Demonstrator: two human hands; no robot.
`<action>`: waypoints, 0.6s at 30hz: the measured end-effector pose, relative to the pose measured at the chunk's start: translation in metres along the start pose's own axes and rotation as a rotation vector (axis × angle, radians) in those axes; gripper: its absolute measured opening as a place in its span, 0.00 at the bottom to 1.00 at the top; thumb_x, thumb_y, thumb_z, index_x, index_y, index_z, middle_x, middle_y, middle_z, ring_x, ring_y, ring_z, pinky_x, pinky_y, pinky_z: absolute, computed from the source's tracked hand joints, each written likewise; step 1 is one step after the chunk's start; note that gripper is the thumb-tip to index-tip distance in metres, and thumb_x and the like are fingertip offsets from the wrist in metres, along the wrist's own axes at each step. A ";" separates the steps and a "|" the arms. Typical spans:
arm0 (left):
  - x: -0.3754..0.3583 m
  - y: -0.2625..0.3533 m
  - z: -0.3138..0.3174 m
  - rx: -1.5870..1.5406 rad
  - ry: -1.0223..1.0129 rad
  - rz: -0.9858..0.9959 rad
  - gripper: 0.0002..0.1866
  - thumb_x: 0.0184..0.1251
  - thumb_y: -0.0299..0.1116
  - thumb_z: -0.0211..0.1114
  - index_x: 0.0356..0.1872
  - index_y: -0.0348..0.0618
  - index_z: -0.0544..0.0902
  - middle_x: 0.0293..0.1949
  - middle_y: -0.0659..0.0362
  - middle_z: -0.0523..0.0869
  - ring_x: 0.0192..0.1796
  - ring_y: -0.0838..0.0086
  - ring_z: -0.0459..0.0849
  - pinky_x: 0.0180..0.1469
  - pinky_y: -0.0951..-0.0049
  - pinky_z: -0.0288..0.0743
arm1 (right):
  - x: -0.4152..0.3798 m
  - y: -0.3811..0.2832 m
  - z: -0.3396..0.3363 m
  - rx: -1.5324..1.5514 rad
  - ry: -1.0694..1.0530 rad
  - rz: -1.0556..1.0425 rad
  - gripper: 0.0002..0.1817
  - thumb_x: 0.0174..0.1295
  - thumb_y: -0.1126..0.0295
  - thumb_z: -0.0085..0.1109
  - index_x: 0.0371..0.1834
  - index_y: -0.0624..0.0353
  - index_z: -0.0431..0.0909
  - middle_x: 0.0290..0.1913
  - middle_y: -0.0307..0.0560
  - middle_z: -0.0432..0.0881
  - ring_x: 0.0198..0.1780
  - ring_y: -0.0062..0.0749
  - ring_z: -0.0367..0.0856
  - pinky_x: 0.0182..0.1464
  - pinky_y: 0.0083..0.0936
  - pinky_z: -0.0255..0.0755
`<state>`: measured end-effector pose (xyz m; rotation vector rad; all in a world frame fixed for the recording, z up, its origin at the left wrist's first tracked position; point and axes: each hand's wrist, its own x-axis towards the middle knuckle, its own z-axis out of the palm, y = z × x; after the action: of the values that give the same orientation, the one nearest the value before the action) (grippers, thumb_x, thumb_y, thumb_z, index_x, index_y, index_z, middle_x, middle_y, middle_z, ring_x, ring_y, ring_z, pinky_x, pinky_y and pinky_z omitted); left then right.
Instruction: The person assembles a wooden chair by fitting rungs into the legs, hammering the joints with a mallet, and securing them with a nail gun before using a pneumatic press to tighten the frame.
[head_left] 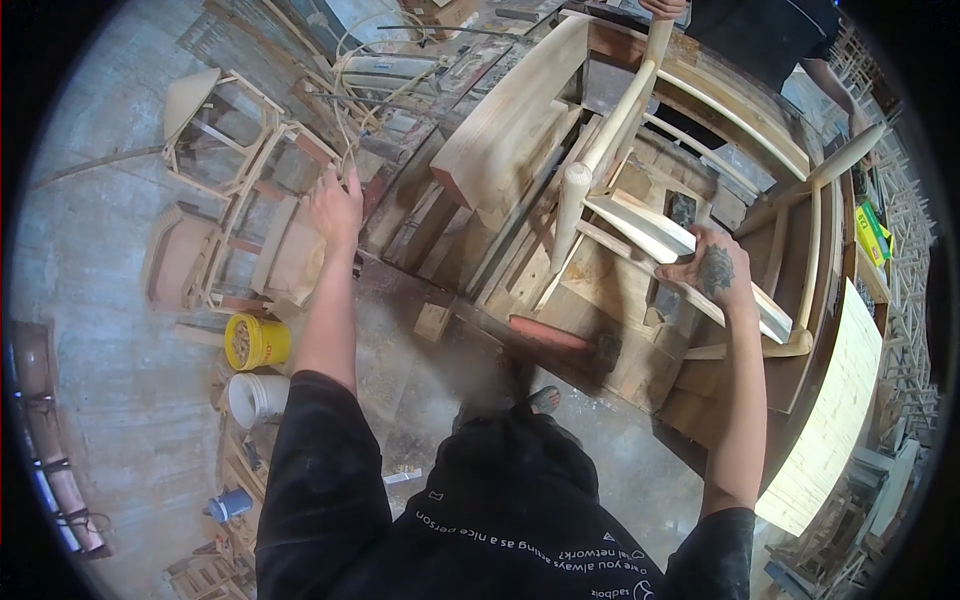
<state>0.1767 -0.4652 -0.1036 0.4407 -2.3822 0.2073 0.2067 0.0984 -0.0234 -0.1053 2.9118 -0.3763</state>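
A wooden chair frame with round posts lies over the workbench. My right hand, marked on its back, has its fingers wrapped round a pale rail of the frame. My left hand is raised left of the bench, near a thin cord or strip that rises from its fingertips; what its fingers hold is too small to make out. A red-handled tool rests at the bench's near edge, its dark end blurred. Another person's hand touches the frame's far post.
A co-worker in dark clothing stands across the bench. Chair frames lie on the floor at left, above a yellow bucket and a white bucket. A light board leans at right, below a green-yellow box.
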 end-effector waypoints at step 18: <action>0.000 0.000 0.001 -0.071 -0.183 -0.013 0.25 0.80 0.51 0.50 0.42 0.42 0.89 0.42 0.44 0.88 0.45 0.45 0.86 0.56 0.46 0.73 | 0.002 0.006 0.004 -0.005 0.024 -0.016 0.40 0.35 0.45 0.84 0.50 0.61 0.86 0.45 0.57 0.89 0.51 0.50 0.88 0.54 0.39 0.79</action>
<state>0.1760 -0.4652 -0.1040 0.4590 -2.5554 0.0792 0.2053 0.1028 -0.0293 -0.1261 2.9376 -0.3762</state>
